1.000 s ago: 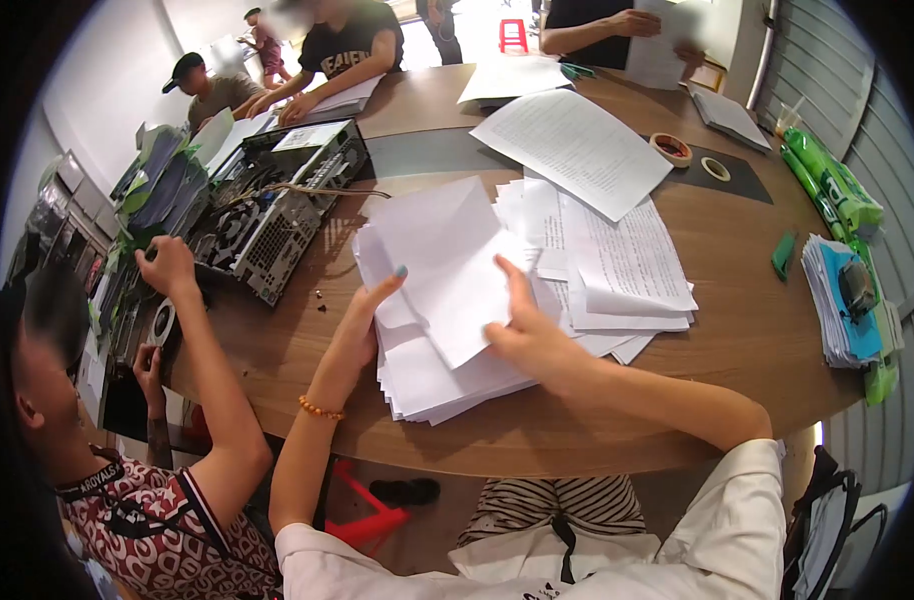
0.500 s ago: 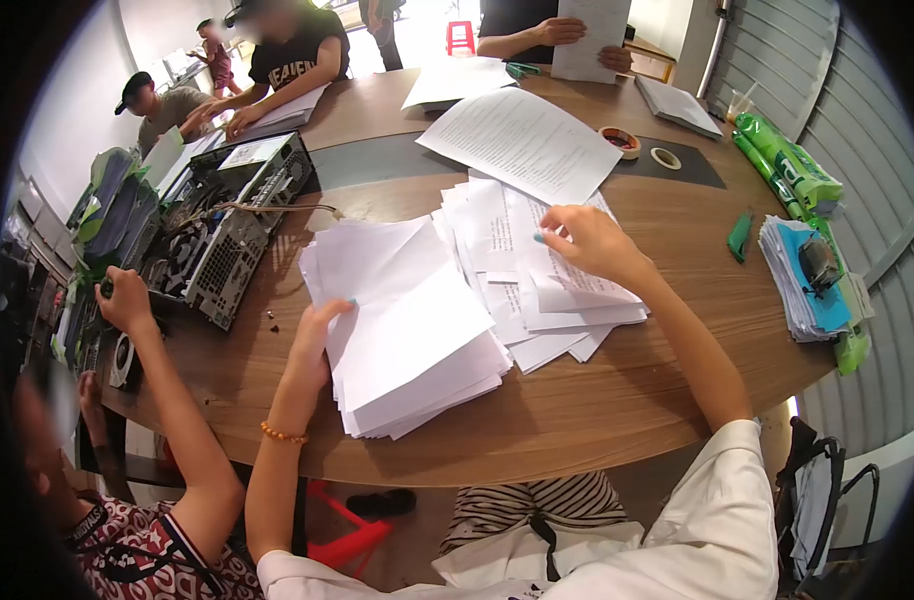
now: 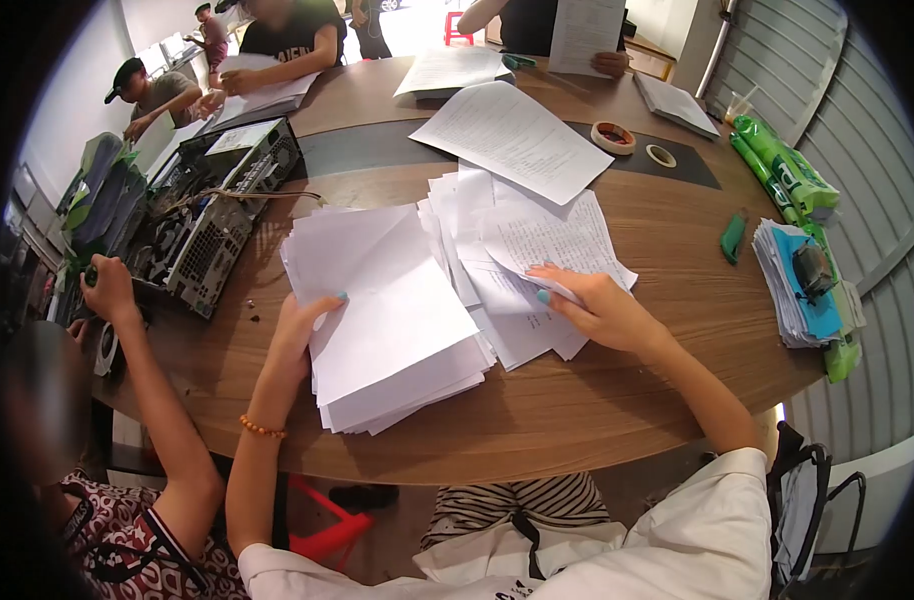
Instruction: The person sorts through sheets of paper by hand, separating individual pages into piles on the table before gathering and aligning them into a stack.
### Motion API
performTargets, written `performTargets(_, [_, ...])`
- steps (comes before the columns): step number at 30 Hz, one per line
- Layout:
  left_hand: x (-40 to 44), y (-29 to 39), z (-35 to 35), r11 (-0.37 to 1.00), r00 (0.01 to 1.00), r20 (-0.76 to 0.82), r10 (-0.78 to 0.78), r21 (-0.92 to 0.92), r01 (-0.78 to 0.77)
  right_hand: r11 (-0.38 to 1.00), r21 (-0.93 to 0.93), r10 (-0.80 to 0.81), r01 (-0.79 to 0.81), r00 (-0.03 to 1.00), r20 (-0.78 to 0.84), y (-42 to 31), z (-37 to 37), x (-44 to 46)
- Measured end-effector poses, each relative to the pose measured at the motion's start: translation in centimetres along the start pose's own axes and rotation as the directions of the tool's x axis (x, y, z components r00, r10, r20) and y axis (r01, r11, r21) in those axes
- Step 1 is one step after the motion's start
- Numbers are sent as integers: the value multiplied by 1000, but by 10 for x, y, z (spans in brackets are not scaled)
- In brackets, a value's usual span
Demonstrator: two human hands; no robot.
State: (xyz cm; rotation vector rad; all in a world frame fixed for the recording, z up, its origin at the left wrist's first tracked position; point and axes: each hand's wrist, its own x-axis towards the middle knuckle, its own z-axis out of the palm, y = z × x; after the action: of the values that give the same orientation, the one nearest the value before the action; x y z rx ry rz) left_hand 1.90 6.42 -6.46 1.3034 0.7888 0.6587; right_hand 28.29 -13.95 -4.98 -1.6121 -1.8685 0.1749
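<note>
My left hand [image 3: 307, 325] grips the left edge of a thick stack of blank-sided white paper [image 3: 392, 310], its thumb lying on top. To the right is a pile of printed sheets [image 3: 577, 235] spread unevenly. My right hand [image 3: 597, 305] pinches the lower edge of a printed sheet on that pile, and the sheet curls up toward the fingers. Another printed sheet [image 3: 517, 140] lies askew across the far side of the pile.
An opened computer case [image 3: 222, 225] stands at the left, beside a co-worker's arm [image 3: 157, 390]. Tape rolls [image 3: 614, 138], a green cutter [image 3: 733, 238] and bundled papers [image 3: 792, 290] lie to the right. Other people stand or sit across the wooden table [image 3: 677, 400].
My right hand has left the blank stack, reached the printed pile and taken hold of a sheet's edge. My left hand stays on the stack. The view has shifted, moving the scene leftward.
</note>
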Motion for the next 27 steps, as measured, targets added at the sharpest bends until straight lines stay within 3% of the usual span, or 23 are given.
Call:
performTargets(2, [1, 0, 0, 999, 1000, -19, -16, -43, 15, 923, 203, 321, -326, 945, 58, -1, -2, 3])
performTargets(3, [1, -1, 0, 999, 1000, -27, -12, -39, 11, 925, 208, 313, -318, 948, 59, -3, -4, 7])
performTargets(5, [1, -1, 0, 999, 1000, -7, -6, -48, 5, 832, 245, 485, -498, 867, 116, -6, -10, 18])
performTargets(6, [2, -1, -2, 999, 1000, -12, -2, -39, 2, 833, 254, 479, -492, 870, 114, -7, -9, 22])
performTargets(8, [3, -1, -3, 1000, 1000, 12, -16, -8, 16, 834, 442, 404, -330, 911, -84, -10, -5, 31])
performTargets(9, [1, 2, 0, 1000, 1000, 13, -19, -20, 19, 854, 471, 326, -221, 933, -154, -13, -6, 39])
performTargets(10, [1, 2, 1, 1000, 1000, 6, -14, -14, 14, 853, 476, 319, -212, 935, -156, -18, -10, 45])
performTargets(14, [1, 3, 1, 999, 1000, 1, -12, -41, 12, 900, 418, 147, -122, 989, -29, -47, -46, 62])
performTargets(16, [1, 3, 1, 998, 999, 8, -35, -46, 35, 786, 617, -78, -40, 984, 162, -54, -63, 68])
performTargets(17, [0, 4, 1, 998, 999, 0, -33, -51, 33, 833, 553, -221, 27, 932, 286, -56, -76, 74])
performTargets(18, [0, 5, 1, 998, 999, 16, -38, -53, 39, 832, 555, -228, 30, 929, 292, -61, -83, 86])
performTargets(19, [-2, 5, 1, 998, 998, 34, -46, -52, 48, 827, 539, -447, 159, 767, 460, -68, -86, 99])
performTargets(20, [-2, 5, 0, 998, 999, 28, -46, -48, 48, 787, 547, -605, 285, 530, 594, -74, -86, 113])
performTargets(21, [-1, 5, 0, 998, 998, 34, -47, -44, 49, 827, 484, -562, 287, 456, 690, -80, -81, 126])
performTargets(23, [1, 4, 0, 999, 998, 39, -41, -29, 42, 875, 393, -484, 282, 516, 707, -79, -49, 150])
performTargets(24, [2, 3, -1, 999, 998, 41, -42, -21, 43, 836, 417, -548, 358, 510, 663, -73, -30, 164])
performTargets(27, [0, 4, 1, 999, 999, 24, -38, -2, 38, 850, 96, -471, 517, 667, 578, -67, 13, 191])
